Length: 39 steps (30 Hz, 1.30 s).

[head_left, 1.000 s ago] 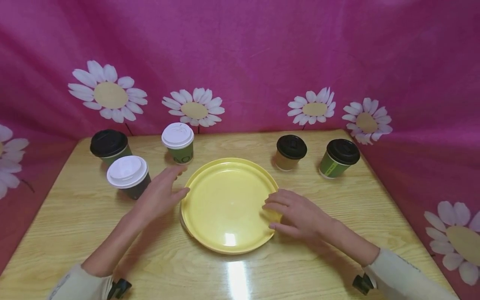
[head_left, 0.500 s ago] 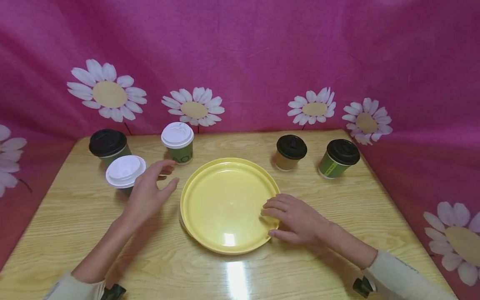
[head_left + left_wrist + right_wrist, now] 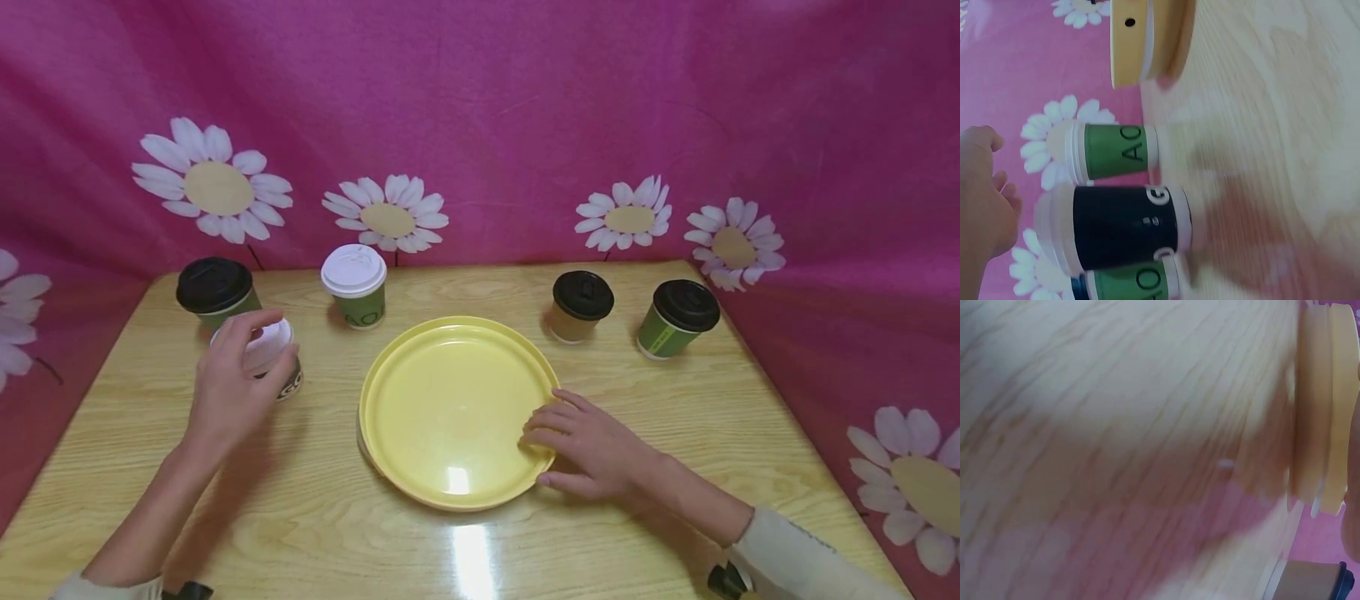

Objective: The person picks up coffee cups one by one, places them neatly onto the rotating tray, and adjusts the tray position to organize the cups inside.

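My left hand (image 3: 228, 392) hovers over the dark paper coffee cup (image 3: 291, 387) with a white lid, thumb and fingers spread apart and bent. In the left wrist view this cup (image 3: 1125, 228) stands upright, and the hand (image 3: 985, 194) shows beyond its lid, holding nothing. My right hand (image 3: 592, 446) is at the right rim of the round yellow tray (image 3: 450, 400), fingers loosely extended over the edge and the thumb near the rim. From the side, the tray (image 3: 1316, 412) has a thick, layered wall; only part of the right hand shows there.
Behind the dark cup stands a green cup with a black lid (image 3: 217, 287). A green cup with a white lid (image 3: 363, 308) is at the back left of the tray. Back right are a brown cup (image 3: 573, 323) and another green cup (image 3: 667, 333), both black-lidded. A pink flowered cloth (image 3: 510, 125) hangs behind.
My left hand has left the tray's left side and moved left to the dark cup. The right hand has barely shifted at the tray's rim. The cups and tray stay put.
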Motion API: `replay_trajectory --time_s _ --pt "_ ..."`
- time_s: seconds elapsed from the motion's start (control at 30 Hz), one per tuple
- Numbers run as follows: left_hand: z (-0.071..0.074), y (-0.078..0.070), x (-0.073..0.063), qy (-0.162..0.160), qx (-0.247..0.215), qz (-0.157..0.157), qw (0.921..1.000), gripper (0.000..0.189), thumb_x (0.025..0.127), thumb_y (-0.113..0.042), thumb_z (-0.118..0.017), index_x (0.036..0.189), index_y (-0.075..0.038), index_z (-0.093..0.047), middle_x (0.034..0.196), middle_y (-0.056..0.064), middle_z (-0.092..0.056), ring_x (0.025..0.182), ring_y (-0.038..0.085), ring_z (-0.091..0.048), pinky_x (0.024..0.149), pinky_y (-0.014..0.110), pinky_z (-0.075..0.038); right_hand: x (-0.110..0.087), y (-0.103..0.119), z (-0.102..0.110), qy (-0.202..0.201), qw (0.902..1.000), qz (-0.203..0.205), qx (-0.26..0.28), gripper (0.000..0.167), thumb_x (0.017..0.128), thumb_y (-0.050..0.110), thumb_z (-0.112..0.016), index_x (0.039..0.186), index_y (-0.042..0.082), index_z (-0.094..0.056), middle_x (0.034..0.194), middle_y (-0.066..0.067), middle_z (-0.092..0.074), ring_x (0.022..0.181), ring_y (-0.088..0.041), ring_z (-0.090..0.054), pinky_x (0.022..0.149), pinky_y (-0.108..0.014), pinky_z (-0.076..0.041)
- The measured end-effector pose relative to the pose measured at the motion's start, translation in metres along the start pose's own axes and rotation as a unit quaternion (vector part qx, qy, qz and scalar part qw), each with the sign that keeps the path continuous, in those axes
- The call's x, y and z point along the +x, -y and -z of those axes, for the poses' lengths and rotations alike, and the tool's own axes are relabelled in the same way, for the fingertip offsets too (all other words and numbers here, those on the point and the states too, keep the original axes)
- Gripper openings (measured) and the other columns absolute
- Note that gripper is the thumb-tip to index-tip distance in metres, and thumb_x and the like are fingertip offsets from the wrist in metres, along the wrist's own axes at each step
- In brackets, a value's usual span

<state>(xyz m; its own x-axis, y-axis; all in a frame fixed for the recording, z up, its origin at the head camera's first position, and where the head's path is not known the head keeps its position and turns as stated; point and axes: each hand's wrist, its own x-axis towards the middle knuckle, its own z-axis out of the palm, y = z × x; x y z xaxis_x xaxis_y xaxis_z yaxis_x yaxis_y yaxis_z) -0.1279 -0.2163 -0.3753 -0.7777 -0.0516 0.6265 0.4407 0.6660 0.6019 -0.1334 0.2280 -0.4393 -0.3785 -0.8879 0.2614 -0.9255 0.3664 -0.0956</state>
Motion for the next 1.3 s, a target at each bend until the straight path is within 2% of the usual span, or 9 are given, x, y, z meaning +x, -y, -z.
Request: replay_trajectory --time_s 0.23,0.4,0.5,0.6,0.67,0.8,0.87,1.1,1.3 --pt "0.014 0.015 -0.009 -0.061 0.006 -0.01 0.9981 0.044 0.074 0.008 -0.074 0.116 0.008 -0.063 0.108 0.023 -0.062 0.096 0.032 -0.054 0.09 0.012 -0.036 -0.003 0.002 -0.004 0.0 0.9999 0.002 -0.011 0.045 0.093 0.052 -0.06 0.119 0.017 -0.066 0.119 0.001 -0.063 0.119 -0.017 -0.054 0.115 -0.052 -0.023" --pt "0.021 0.024 -0.016 -0.08 -0.009 0.018 0.9966 0.051 0.073 0.009 -0.074 0.122 0.011 -0.059 0.114 0.022 -0.06 0.106 0.009 -0.051 0.096 0.014 -0.038 -0.003 0.002 -0.006 -0.003 0.9997 0.008 -0.023 0.044 0.091 0.052 -0.063 0.118 0.017 -0.066 0.118 0.002 -0.063 0.118 -0.018 -0.055 0.115 -0.053 -0.024" --pt "0.023 0.028 -0.02 -0.075 -0.028 0.055 0.9953 0.057 0.073 0.01 -0.074 0.126 0.012 -0.054 0.117 0.006 -0.058 0.111 0.0 -0.047 0.097 0.015 -0.041 -0.003 0.003 -0.006 -0.006 0.9996 0.008 -0.027 0.044 0.091 0.053 -0.063 0.117 0.018 -0.066 0.117 0.002 -0.063 0.117 -0.019 -0.055 0.114 -0.054 -0.025" --pt "0.023 0.031 -0.023 -0.061 -0.03 0.092 0.9934 0.062 0.073 0.009 -0.075 0.13 0.012 -0.05 0.118 -0.01 -0.051 0.111 -0.001 -0.045 0.096 0.014 -0.041 -0.002 0.003 -0.006 -0.006 0.9995 0.008 -0.031 0.043 0.091 0.053 -0.064 0.115 0.018 -0.067 0.116 0.002 -0.063 0.117 -0.019 -0.055 0.113 -0.054 -0.026" --pt "0.023 0.033 -0.025 -0.051 -0.024 0.107 0.9927 0.065 0.073 0.009 -0.077 0.132 0.011 -0.048 0.119 -0.009 -0.05 0.111 -0.001 -0.044 0.095 0.013 -0.04 -0.002 0.003 -0.006 -0.005 0.9994 0.009 -0.032 0.042 0.091 0.053 -0.064 0.114 0.018 -0.067 0.116 0.002 -0.063 0.117 -0.019 -0.055 0.113 -0.054 -0.026" --pt "0.021 0.037 -0.03 -0.036 -0.016 0.129 0.9909 0.072 0.073 0.007 -0.078 0.137 0.008 -0.044 0.125 0.011 -0.048 0.115 0.004 -0.041 0.096 0.013 -0.039 -0.001 0.002 -0.007 -0.001 0.9994 0.014 -0.032 0.04 0.091 0.052 -0.064 0.113 0.018 -0.068 0.116 0.002 -0.064 0.116 -0.019 -0.055 0.113 -0.052 -0.026" --pt "0.021 0.039 -0.032 -0.035 -0.018 0.139 0.9896 0.076 0.073 0.006 -0.079 0.14 0.006 -0.042 0.129 0.016 -0.045 0.117 0.009 -0.041 0.097 0.014 -0.04 -0.001 0.002 -0.007 0.001 0.9994 0.016 -0.032 0.04 0.092 0.052 -0.063 0.113 0.018 -0.068 0.116 0.001 -0.064 0.116 -0.019 -0.055 0.113 -0.051 -0.026" --pt "0.018 0.046 -0.036 -0.038 -0.043 0.187 0.9808 0.091 0.071 0.006 -0.081 0.149 -0.002 -0.033 0.139 0.012 -0.037 0.123 0.019 -0.04 0.101 0.02 -0.039 0.003 0.001 -0.006 0.004 0.9992 0.032 -0.023 0.04 0.095 0.052 -0.059 0.113 0.017 -0.066 0.115 0.002 -0.062 0.115 -0.02 -0.055 0.108 -0.047 -0.037" --pt "0.016 0.052 -0.037 -0.005 -0.07 0.251 0.9654 0.096 0.075 0.006 -0.08 0.153 -0.002 -0.024 0.142 0.012 -0.036 0.126 0.02 -0.039 0.11 0.027 -0.036 0.004 0.0 -0.007 0.0 0.9989 0.043 -0.017 0.04 0.096 0.052 -0.056 0.113 0.017 -0.065 0.113 0.002 -0.061 0.113 -0.02 -0.055 0.105 -0.044 -0.04"
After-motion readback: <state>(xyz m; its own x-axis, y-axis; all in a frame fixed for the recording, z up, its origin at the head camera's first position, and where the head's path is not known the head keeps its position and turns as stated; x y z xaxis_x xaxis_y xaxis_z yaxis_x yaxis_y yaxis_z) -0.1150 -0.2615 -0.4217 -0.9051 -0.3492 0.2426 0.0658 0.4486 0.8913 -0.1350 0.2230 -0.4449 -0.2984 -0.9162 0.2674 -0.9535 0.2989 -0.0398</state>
